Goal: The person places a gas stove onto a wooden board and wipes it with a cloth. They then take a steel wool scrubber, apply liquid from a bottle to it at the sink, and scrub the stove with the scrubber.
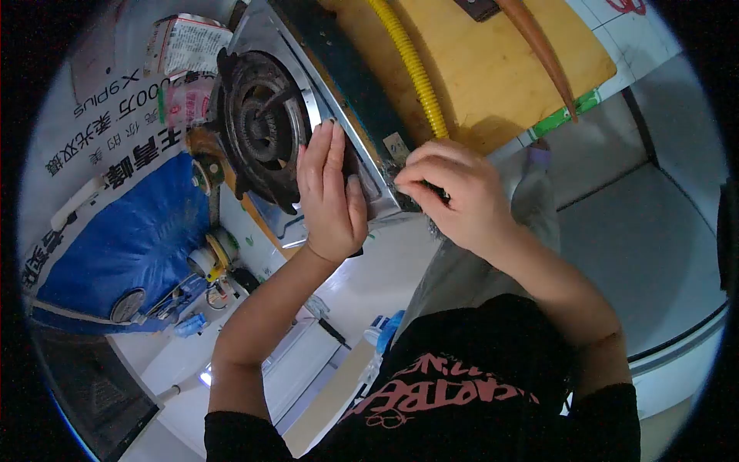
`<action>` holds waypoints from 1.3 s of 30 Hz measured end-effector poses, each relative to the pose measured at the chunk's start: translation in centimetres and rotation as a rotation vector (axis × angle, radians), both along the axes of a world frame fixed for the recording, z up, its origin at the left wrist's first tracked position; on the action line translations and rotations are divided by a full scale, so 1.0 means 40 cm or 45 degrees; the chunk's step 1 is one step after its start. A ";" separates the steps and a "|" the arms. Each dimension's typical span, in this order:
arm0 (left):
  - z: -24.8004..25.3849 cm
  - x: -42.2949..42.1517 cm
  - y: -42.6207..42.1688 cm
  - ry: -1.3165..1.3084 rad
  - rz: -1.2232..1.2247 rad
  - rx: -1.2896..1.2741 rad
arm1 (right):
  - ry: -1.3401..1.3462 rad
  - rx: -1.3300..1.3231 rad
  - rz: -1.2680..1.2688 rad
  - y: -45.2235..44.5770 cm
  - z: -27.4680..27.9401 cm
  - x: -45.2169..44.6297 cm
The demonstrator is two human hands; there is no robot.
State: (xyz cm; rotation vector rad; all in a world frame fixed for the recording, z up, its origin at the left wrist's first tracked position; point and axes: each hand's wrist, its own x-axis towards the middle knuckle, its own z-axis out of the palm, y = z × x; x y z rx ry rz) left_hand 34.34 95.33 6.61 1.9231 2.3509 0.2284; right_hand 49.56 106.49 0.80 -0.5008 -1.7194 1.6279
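Observation:
A gas stove with a steel top (289, 46) and a dark round burner (265, 115) stands tilted in view, its dark green side panel (346, 69) toward the yellow board. My left hand (331, 189) lies flat on the steel top beside the burner, fingers stretched out and holding nothing. At the stove's near corner, my right hand (454, 189) is closed in a pinch on a grey, stringy steel wool scrubber (435, 229), which shows in part below and beside the fingers. A small label (396, 146) sits on the side panel by my right fingertips.
A yellow corrugated hose (408, 58) crosses a wooden board (493, 85). A brown curved stick (539, 54) lies on that board. Left of the stove are a printed white and blue sheet (115, 246) and a pink packet (187, 100). A grey panel (647, 239) stands at right.

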 end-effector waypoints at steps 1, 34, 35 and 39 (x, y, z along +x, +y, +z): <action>0.001 0.000 -0.002 -0.001 -0.004 0.004 | 0.002 -0.005 0.003 -0.003 0.001 0.002; -0.001 0.003 -0.005 0.014 0.007 0.006 | 0.008 -0.102 -0.085 0.022 -0.020 0.018; -0.001 0.004 -0.006 0.017 0.009 0.004 | 0.011 -0.105 -0.083 0.026 -0.015 -0.003; 0.000 0.003 -0.001 -0.019 0.005 0.009 | 0.151 0.037 0.093 0.035 -0.026 -0.020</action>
